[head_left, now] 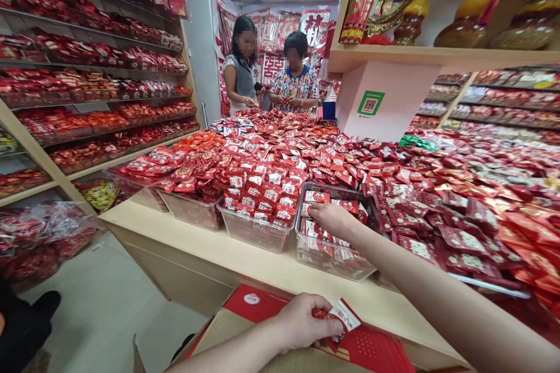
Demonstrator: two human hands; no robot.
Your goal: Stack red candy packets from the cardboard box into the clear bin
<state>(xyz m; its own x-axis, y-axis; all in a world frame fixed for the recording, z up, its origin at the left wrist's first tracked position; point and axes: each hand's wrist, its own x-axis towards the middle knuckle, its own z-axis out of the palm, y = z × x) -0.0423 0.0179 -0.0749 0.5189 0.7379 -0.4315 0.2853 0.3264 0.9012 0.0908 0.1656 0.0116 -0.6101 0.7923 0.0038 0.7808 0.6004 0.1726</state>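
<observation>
My left hand [306, 322] is closed around a few small red-and-white candy packets [345, 316], above a red and brown cardboard box. My right hand [329, 218] reaches into a clear plastic bin [335, 259] on the counter. Its fingers are curled down onto a candy packet [307, 208] at the bin's left side; the fingertips are partly hidden. More red-and-white packets lie in rows in this bin. Just left of it stands another clear bin [258, 233], heaped with similar packets.
Red packets [280, 145] cover the counter [175, 239] behind the bins. Dark red packets [429, 215] are piled on the right. The cardboard box [258, 303] is below the counter edge. Two people stand at the far end. Stocked shelves [96, 93] line the left; a wooden shelf [437, 58] overhangs the right.
</observation>
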